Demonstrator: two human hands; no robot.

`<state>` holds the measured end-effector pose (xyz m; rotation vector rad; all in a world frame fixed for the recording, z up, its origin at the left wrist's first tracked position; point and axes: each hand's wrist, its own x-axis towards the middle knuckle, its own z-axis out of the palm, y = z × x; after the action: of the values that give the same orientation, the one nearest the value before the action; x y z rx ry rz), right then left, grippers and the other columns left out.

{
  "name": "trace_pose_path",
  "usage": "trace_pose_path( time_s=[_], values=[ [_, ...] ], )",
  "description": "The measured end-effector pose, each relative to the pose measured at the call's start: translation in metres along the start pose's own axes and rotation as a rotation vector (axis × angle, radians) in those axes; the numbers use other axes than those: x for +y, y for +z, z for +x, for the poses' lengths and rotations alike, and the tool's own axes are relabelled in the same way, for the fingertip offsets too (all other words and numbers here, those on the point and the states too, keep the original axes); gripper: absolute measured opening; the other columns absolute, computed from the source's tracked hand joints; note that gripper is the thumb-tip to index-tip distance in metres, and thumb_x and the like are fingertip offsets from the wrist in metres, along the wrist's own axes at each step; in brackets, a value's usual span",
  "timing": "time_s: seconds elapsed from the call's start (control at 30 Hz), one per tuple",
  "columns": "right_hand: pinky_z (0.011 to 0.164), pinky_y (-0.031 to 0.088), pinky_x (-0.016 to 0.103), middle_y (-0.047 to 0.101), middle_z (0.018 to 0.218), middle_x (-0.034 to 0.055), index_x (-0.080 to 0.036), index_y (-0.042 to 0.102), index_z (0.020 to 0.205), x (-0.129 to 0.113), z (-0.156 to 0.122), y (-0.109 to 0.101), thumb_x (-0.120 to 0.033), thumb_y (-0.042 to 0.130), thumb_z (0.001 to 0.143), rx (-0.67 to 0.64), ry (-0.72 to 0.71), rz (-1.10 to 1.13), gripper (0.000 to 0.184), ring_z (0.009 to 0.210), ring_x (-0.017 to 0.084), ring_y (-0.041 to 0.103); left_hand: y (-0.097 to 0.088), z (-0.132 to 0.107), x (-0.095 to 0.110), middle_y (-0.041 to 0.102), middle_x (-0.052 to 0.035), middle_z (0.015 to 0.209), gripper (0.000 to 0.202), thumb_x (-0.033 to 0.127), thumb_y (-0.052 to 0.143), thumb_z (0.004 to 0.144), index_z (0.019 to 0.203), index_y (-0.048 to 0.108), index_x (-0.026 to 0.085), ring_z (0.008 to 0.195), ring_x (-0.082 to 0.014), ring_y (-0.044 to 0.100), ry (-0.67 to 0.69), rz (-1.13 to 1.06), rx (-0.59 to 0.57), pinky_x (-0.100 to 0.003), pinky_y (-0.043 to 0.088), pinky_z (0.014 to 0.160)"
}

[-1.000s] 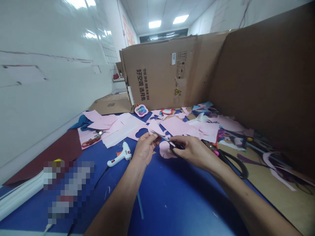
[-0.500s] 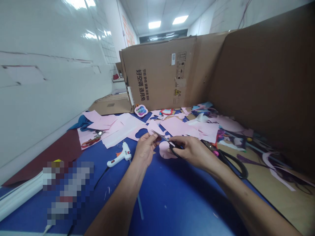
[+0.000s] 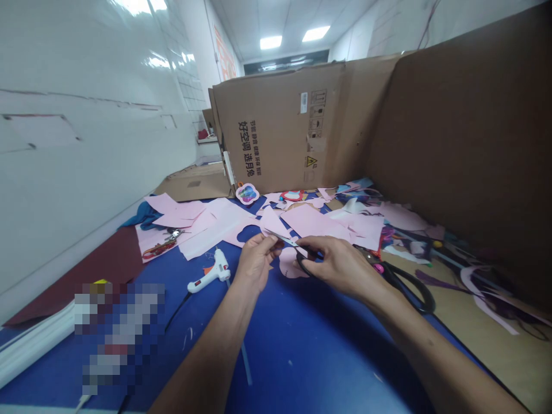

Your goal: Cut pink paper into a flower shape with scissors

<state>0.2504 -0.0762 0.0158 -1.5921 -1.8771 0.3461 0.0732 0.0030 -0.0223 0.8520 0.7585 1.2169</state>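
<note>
Ceiling lights (image 3: pixel 271 42) glow brightly — glare streaks the glossy wall (image 3: pixel 95 155), shadow dims the right-hand cardboard (image 3: pixel 470 138) — wide-angle distortion stretches the edges; coarse pixelation masks the near-left tabletop (image 3: pixel 276 351).

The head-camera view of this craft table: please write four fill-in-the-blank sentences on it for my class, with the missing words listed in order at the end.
1. The right hand holds a pair of black-handled ____.
2. The body of the glue gun is ____ in colour.
3. The tabletop under the forearms is ____ in colour.
4. The tall brown panel behind the pink paper is made of ____.

Missing words: scissors; white; blue; cardboard.
</note>
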Motion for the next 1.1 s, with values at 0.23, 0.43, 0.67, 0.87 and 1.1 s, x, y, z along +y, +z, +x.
trace_pose_path(
  time_s=[0.23, 0.43, 0.67, 0.87, 1.1],
  values=[
    [0.069, 0.045, 0.028, 0.079, 0.089, 0.0013, -0.027, 0.08, 0.106, 0.0022, 0.0012, 0.0019, -0.03, 0.064, 0.088, -0.021, -0.028, 0.044, 0.024, 0.077, 0.02, 0.069, 0.0003, -0.0003, 0.0001, 0.074, -0.007, 0.078, 0.02, 0.023, 0.085, 0.064, 0.078, 0.075, 0.013, 0.074, -0.0148, 0.066, -0.008, 0.007, 0.015, -0.025, 0.048, 0.067],
    [0.073, 0.048, 0.029, 0.081, 0.093, 0.0026, -0.027, 0.081, 0.106, 0.003, 0.0011, 0.002, -0.028, 0.065, 0.087, -0.034, -0.027, 0.054, 0.024, 0.08, 0.021, 0.071, 0.0, 0.0003, -0.0007, 0.073, -0.007, 0.077, 0.019, 0.023, 0.085, 0.065, 0.078, 0.075, 0.014, 0.073, -0.0148, 0.065, -0.004, 0.017, 0.014, -0.025, 0.048, 0.066],
    [0.075, 0.05, 0.03, 0.082, 0.095, 0.0034, -0.027, 0.081, 0.107, 0.005, 0.0012, 0.0022, -0.027, 0.065, 0.088, -0.029, -0.052, 0.054, 0.025, 0.083, 0.023, 0.072, -0.0006, 0.0003, -0.0006, 0.073, -0.0067, 0.077, 0.02, 0.023, 0.085, 0.065, 0.079, 0.076, 0.014, 0.072, -0.0144, 0.065, -0.01, 0.017, 0.003, -0.025, 0.047, 0.067],
    [0.08, 0.052, 0.03, 0.082, 0.1, 0.0034, -0.026, 0.081, 0.103, 0.006, 0.0016, 0.0033, -0.026, 0.065, 0.088, -0.04, -0.046, 0.09, 0.023, 0.087, 0.023, 0.073, -0.0013, 0.0003, -0.0006, 0.073, -0.0065, 0.076, 0.019, 0.023, 0.085, 0.065, 0.079, 0.075, 0.014, 0.072, -0.0142, 0.065, -0.01, 0.011, 0.001, -0.025, 0.047, 0.067],
    [0.074, 0.051, 0.028, 0.081, 0.093, 0.0026, -0.025, 0.082, 0.104, 0.0073, 0.0018, 0.0047, -0.028, 0.065, 0.088, -0.046, -0.054, 0.145, 0.024, 0.083, 0.023, 0.072, -0.0018, 0.001, -0.0012, 0.073, -0.0064, 0.077, 0.021, 0.024, 0.087, 0.064, 0.079, 0.074, 0.014, 0.073, -0.0148, 0.065, -0.011, -0.001, 0.003, -0.025, 0.047, 0.067]
  ],
)
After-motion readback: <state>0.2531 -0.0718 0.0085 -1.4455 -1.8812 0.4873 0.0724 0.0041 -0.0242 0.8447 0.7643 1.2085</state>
